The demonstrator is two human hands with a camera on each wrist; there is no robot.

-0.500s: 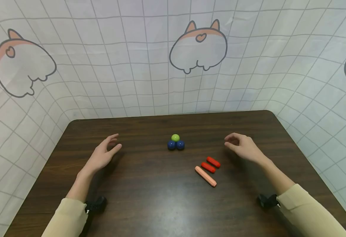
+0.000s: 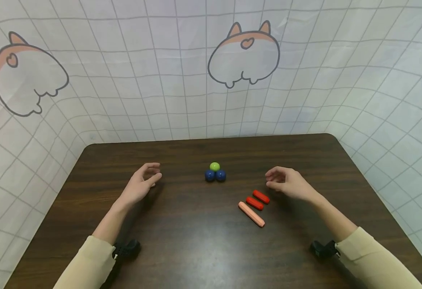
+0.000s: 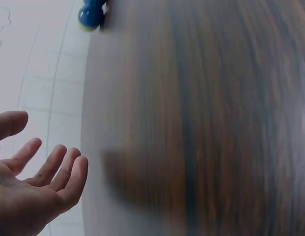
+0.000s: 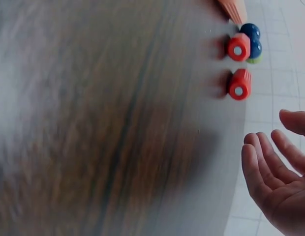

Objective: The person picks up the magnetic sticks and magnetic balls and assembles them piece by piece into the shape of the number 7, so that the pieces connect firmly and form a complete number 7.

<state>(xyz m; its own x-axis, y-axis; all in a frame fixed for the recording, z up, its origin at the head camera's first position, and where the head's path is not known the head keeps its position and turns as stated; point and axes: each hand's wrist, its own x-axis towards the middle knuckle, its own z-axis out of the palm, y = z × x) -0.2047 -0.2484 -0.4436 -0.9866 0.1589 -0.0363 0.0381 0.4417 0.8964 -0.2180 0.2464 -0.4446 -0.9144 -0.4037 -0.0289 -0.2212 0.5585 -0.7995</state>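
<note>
Starting at the left, here's my left grip (image 2: 141,184), hovering over the dark desk (image 2: 182,237), fingers loosely bent, thumb apart from them, nothing caught inside. Across to the middle, and there's the cluster: one blue ball (image 2: 209,175), a second blue ball (image 2: 220,175) right beside it, and the green ball (image 2: 215,166) peeking out from the far side of the pair. On to the right and nearer me, the peach stick (image 2: 251,214) lies slanted, then two shorter pieces, the first red stick (image 2: 254,203) and the second red stick (image 2: 261,196), set roughly parallel to it. And at the far right, my right grip (image 2: 289,184), fingers softly curled, released, touching nothing, near those red sticks. I'd call this the approach stage, with not one piece in hand. My reading of the next move: whichever piece is chosen, it calls for lowering a grip and a light pinch, with care around the balls, since a nudge could roll them.
</note>
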